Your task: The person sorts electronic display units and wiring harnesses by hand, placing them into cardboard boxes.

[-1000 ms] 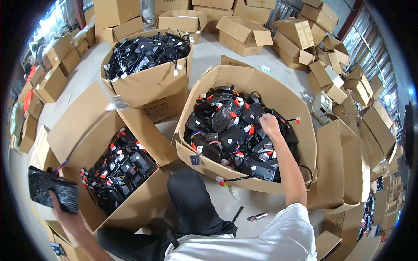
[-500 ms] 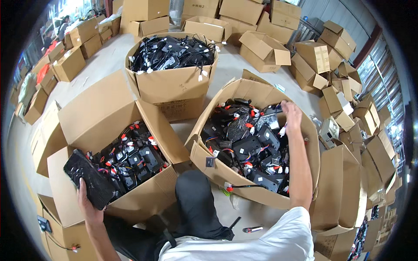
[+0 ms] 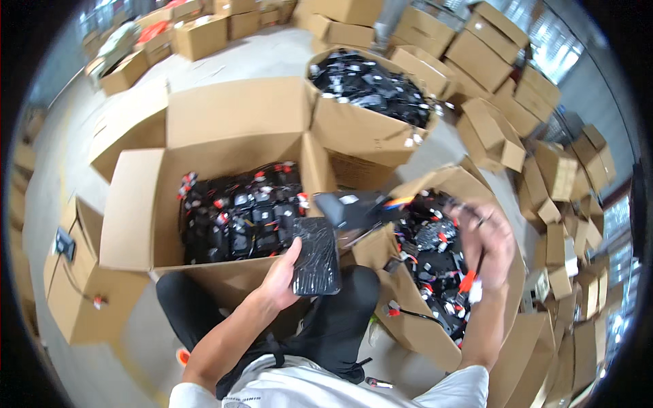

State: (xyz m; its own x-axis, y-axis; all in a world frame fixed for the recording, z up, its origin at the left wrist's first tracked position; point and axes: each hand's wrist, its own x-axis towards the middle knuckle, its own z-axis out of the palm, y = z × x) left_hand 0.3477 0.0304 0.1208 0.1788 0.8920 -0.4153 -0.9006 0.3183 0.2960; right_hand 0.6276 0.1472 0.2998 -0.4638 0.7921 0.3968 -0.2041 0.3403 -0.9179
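Two hands busy: your left hand (image 3: 282,279) clamps a stiff, glossy black pack (image 3: 317,256) by its edge, just right of the left box (image 3: 136,204); your right hand (image 3: 486,238) grips tangled wires (image 3: 469,279).

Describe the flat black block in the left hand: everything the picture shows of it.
The flat black block is a rectangular slab, seemingly wrapped in glossy, crinkled black film that catches the light. The left hand holds it from its left edge, thumb on the near face, fingers hidden behind. It stands roughly upright, slightly tilted, above the person's dark-trousered knee, just in front of the near wall of the left cardboard box, which is filled with similar black parts. No wires show on it. Nothing else visibly touches it.
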